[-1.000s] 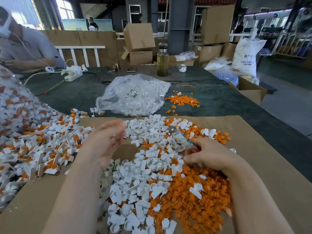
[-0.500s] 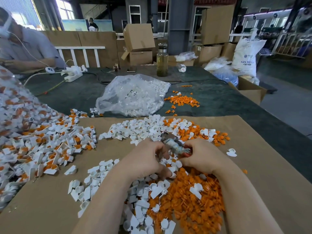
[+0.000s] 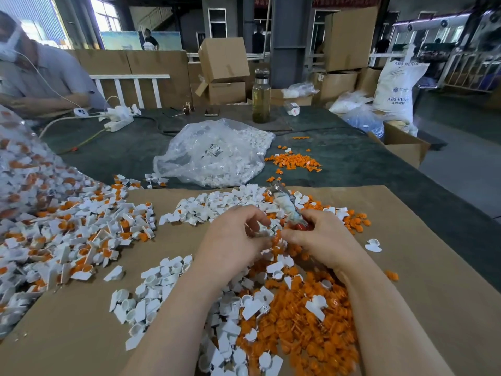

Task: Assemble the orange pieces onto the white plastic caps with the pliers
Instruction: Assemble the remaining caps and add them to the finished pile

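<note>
Both hands have drawn together over the middle pile since a second ago, when the left hand (image 3: 233, 241) was out toward the left heap. Its fingers (image 3: 253, 217) now pinch a white cap (image 3: 264, 230) just left of the right hand (image 3: 322, 240), which grips the pliers (image 3: 286, 207). Their long axis runs up and away, tip pointing far and slightly left. Loose orange pieces (image 3: 303, 327) lie near, beneath both wrists, on the cardboard-covered desk (image 3: 423, 294).
</note>
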The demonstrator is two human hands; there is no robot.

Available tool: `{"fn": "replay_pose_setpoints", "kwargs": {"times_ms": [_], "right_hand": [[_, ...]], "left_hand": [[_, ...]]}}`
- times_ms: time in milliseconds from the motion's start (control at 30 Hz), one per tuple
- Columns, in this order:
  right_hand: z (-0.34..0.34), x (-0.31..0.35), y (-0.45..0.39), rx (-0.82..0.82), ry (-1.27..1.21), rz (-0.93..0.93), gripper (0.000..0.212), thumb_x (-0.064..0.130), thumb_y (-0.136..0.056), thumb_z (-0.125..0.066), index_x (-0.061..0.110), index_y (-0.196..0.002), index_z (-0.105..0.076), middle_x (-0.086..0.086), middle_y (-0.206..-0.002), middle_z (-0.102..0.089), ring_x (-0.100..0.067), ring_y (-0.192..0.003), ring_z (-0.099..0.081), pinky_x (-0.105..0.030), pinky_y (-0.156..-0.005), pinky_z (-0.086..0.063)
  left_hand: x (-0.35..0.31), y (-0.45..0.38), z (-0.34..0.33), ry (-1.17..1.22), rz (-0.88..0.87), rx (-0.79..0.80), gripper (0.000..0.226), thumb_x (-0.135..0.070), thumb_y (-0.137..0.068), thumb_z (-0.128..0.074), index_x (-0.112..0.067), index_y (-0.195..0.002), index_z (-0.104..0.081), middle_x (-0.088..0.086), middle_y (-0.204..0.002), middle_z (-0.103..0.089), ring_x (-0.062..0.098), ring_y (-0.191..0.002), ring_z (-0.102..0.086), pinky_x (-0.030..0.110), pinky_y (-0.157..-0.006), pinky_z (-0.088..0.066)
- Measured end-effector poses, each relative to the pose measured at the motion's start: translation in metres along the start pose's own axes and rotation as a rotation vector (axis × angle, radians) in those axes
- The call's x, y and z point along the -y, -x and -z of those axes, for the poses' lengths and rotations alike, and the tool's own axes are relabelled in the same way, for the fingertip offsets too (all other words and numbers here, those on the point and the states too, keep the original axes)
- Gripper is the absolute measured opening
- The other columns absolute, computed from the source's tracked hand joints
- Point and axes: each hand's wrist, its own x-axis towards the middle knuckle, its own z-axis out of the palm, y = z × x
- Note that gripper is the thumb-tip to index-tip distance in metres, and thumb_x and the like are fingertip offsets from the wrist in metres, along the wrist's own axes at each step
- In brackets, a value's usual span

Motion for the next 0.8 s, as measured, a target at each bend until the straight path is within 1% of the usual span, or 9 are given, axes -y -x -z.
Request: {"fn": "replay_pose_setpoints", "kwargs": {"times_ms": [100,267,367,433,467,533,600,733,800], "right_hand": [[-0.001,0.001,0.001,-0.002,-0.041,0.017,0.014,0.034,-0.079,-0.079,0.024,-0.080,-0.069,0.006,-0.068,-0.067,0.001,-0.056,-0.059,-0.022,-0.058,-0.045],[0.002,0.001,0.000,0.010,-0.101,0.018,0.015,0.032,-0.082,-0.077,0.023,-0.075,-0.068,0.016,-0.056,-0.061,0.004,-0.052,-0.054,-0.019,-0.055,-0.044],[0.003,0.003,0.002,0.063,-0.131,0.034,0.011,0.031,-0.083,-0.077,0.024,-0.078,-0.070,0.017,-0.059,-0.063,0.005,-0.053,-0.057,-0.010,-0.049,-0.041],[0.003,0.006,0.004,0.099,-0.146,0.046,0.011,0.032,-0.082,-0.077,0.024,-0.079,-0.071,0.012,-0.067,-0.070,0.002,-0.059,-0.062,-0.008,-0.051,-0.043],[0.002,0.008,0.004,0.112,-0.136,0.044,0.012,0.033,-0.082,-0.077,0.022,-0.082,-0.072,0.007,-0.075,-0.073,-0.002,-0.066,-0.066,-0.012,-0.056,-0.048],[0.000,0.010,0.005,0.128,-0.104,0.032,0.022,0.036,-0.081,-0.077,0.017,-0.090,-0.073,-0.005,-0.087,-0.074,-0.015,-0.080,-0.069,-0.028,-0.073,-0.054],[-0.001,0.012,0.006,0.128,-0.112,0.026,0.029,0.038,-0.081,-0.077,0.012,-0.093,-0.073,-0.008,-0.091,-0.073,-0.020,-0.084,-0.068,-0.036,-0.079,-0.054],[0.000,0.016,0.010,0.150,-0.252,0.022,0.019,0.036,-0.086,-0.072,0.018,-0.078,-0.073,0.003,-0.066,-0.070,-0.007,-0.056,-0.059,-0.021,-0.057,-0.046],[0.001,0.017,0.011,0.175,-0.352,0.006,0.017,0.030,-0.090,-0.068,0.021,-0.077,-0.071,0.009,-0.050,-0.060,-0.008,-0.044,-0.043,-0.020,-0.045,-0.033]], "left_hand": [[-0.002,0.001,-0.001,0.092,-0.025,0.015,0.030,-0.025,-0.074,-0.085,-0.045,-0.086,-0.065,-0.016,-0.083,-0.063,-0.006,-0.076,-0.058,0.007,-0.056,-0.041],[-0.006,0.002,0.003,0.190,-0.011,0.070,0.036,-0.027,-0.071,-0.086,-0.052,-0.090,-0.067,-0.018,-0.088,-0.066,-0.003,-0.074,-0.063,0.016,-0.063,-0.047],[-0.009,0.003,0.004,0.162,-0.073,0.066,0.038,-0.026,-0.078,-0.081,-0.058,-0.091,-0.065,-0.018,-0.091,-0.065,-0.006,-0.079,-0.061,0.008,-0.066,-0.045],[-0.011,0.003,0.004,0.144,-0.106,0.051,0.040,-0.021,-0.083,-0.077,-0.059,-0.087,-0.065,-0.020,-0.086,-0.064,-0.009,-0.081,-0.058,0.003,-0.067,-0.041],[-0.011,0.004,0.004,0.141,-0.113,0.048,0.040,-0.019,-0.083,-0.076,-0.058,-0.084,-0.066,-0.021,-0.083,-0.065,-0.009,-0.081,-0.057,0.002,-0.068,-0.040],[-0.011,0.003,0.002,0.152,-0.107,0.051,0.035,-0.018,-0.083,-0.076,-0.052,-0.081,-0.070,-0.026,-0.082,-0.067,-0.008,-0.080,-0.060,0.004,-0.067,-0.042],[-0.010,0.004,0.002,0.214,-0.073,0.041,0.026,-0.014,-0.081,-0.078,-0.041,-0.081,-0.074,-0.022,-0.079,-0.071,-0.004,-0.075,-0.065,0.008,-0.064,-0.047],[-0.011,0.004,0.002,0.322,0.006,-0.054,0.024,-0.013,-0.069,-0.087,-0.030,-0.074,-0.070,-0.007,-0.074,-0.072,0.010,-0.068,-0.067,0.027,-0.066,-0.056],[-0.012,0.003,0.002,0.347,0.021,-0.090,0.027,-0.015,-0.066,-0.089,-0.030,-0.072,-0.068,-0.009,-0.073,-0.071,0.007,-0.066,-0.064,0.025,-0.065,-0.053]]}}
